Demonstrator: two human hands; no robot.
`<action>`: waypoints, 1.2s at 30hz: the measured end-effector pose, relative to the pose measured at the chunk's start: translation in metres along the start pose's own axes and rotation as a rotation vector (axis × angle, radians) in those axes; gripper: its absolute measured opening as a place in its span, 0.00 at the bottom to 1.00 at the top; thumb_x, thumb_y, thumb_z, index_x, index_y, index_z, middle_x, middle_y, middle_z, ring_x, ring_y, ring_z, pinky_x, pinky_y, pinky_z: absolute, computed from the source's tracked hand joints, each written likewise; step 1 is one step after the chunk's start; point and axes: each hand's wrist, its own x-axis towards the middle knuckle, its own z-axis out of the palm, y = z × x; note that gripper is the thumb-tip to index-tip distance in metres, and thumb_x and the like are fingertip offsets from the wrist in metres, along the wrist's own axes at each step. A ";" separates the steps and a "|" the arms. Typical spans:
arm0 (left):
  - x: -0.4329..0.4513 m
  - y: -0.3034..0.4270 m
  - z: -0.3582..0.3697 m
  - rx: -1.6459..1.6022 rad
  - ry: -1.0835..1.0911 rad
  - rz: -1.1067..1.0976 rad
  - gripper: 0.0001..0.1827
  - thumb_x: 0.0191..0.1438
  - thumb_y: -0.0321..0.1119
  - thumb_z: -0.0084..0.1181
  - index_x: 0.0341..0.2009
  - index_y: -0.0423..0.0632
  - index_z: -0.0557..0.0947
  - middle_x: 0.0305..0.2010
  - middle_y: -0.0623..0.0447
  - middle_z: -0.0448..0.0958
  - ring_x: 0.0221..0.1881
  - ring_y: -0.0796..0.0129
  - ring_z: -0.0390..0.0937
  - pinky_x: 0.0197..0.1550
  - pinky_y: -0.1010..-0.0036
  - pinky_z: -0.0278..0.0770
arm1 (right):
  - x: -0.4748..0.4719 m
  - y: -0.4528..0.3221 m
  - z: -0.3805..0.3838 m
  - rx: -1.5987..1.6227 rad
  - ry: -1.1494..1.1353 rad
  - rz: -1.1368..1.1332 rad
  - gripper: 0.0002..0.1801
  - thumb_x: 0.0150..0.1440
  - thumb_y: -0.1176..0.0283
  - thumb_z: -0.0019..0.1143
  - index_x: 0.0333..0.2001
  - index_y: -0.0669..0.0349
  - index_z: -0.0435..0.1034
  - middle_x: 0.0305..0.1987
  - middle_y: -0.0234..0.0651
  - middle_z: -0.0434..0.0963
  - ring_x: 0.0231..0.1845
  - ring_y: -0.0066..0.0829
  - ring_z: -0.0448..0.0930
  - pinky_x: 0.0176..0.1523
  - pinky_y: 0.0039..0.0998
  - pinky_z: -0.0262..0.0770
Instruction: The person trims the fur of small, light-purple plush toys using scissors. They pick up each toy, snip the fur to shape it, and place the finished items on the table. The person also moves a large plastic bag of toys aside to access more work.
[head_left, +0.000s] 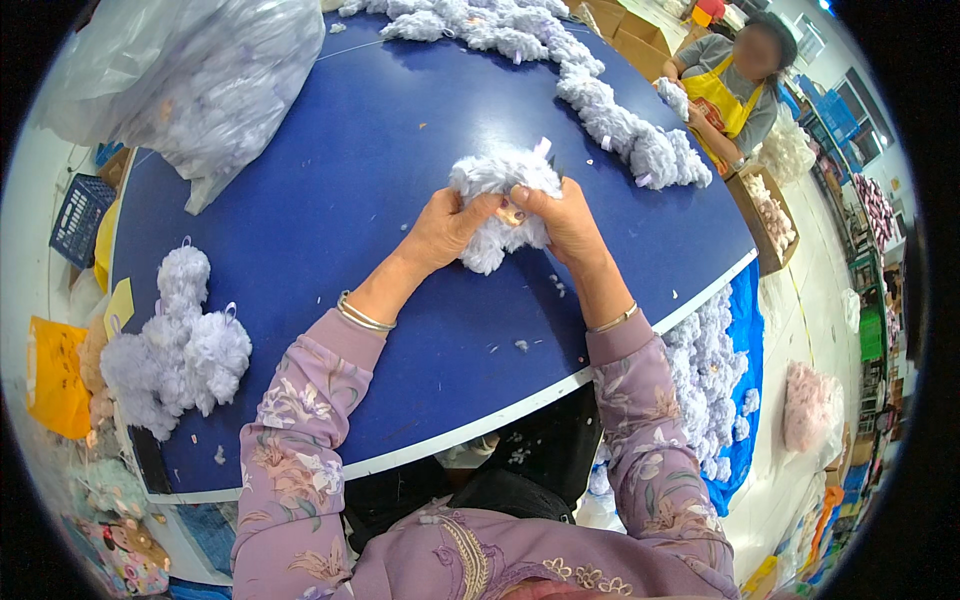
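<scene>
Between both hands I hold a fluffy pale-lavender plush toy (502, 174) above the blue tabletop (360, 187). My left hand (442, 229) grips its left side, the thumb pressed into the fur. On the other side my right hand (566, 221) pinches it, its thumb close to the left one. A small tan face patch (511, 214) shows just below the thumbs. From the top right of the toy sticks a light ribbon loop (541, 147), with a small dark bit beside it. My fingers behind the toy are hidden.
Several similar plush pieces (176, 345) are heaped at the table's left. A long row of them (592, 97) runs along the far right. A filled clear plastic bag (217, 90) stands at far left. Across the table, a person in a yellow apron (720, 97) holds a plush piece.
</scene>
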 end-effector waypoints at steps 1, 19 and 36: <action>0.000 0.000 0.002 -0.012 0.028 0.016 0.25 0.59 0.51 0.55 0.47 0.40 0.78 0.40 0.55 0.77 0.40 0.78 0.72 0.40 0.80 0.72 | 0.000 -0.001 0.001 0.003 -0.012 0.013 0.20 0.47 0.66 0.67 0.41 0.67 0.73 0.37 0.33 0.78 0.36 0.23 0.77 0.43 0.25 0.74; 0.016 -0.008 -0.002 -0.014 0.439 0.020 0.27 0.65 0.50 0.45 0.28 0.39 0.81 0.23 0.57 0.76 0.26 0.78 0.69 0.29 0.76 0.69 | 0.000 0.015 0.032 0.010 0.043 -0.054 0.26 0.47 0.62 0.72 0.46 0.66 0.71 0.40 0.33 0.78 0.39 0.22 0.78 0.45 0.26 0.74; 0.014 -0.006 -0.002 0.328 0.483 0.142 0.27 0.66 0.44 0.43 0.24 0.35 0.78 0.16 0.53 0.74 0.21 0.75 0.68 0.25 0.69 0.67 | 0.000 0.021 0.037 0.122 0.055 -0.054 0.25 0.51 0.67 0.65 0.49 0.68 0.69 0.44 0.35 0.77 0.44 0.26 0.77 0.50 0.29 0.72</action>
